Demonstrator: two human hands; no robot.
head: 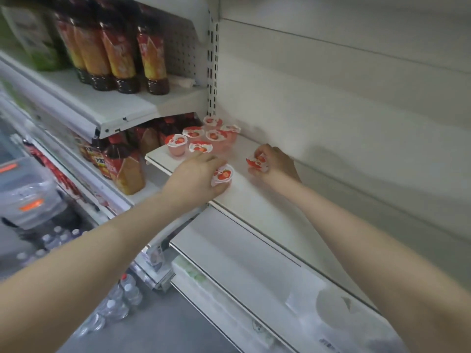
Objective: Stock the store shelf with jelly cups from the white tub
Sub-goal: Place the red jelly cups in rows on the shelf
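White smooth metal store shelf (254, 197) runs past me beneath pale wall panels. Six round pink plastic jelly cups (201, 138) with red-printed foil lids cluster far left. My left hand (197, 178) grips a seventh cup (222, 175); my right hand (274, 160) curls around an eighth cup (258, 162).

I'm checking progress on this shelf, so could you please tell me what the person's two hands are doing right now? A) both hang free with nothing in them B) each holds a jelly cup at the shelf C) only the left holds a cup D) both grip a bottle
B: the left hand grips one jelly cup and the right hand another, both low over the white shelf.
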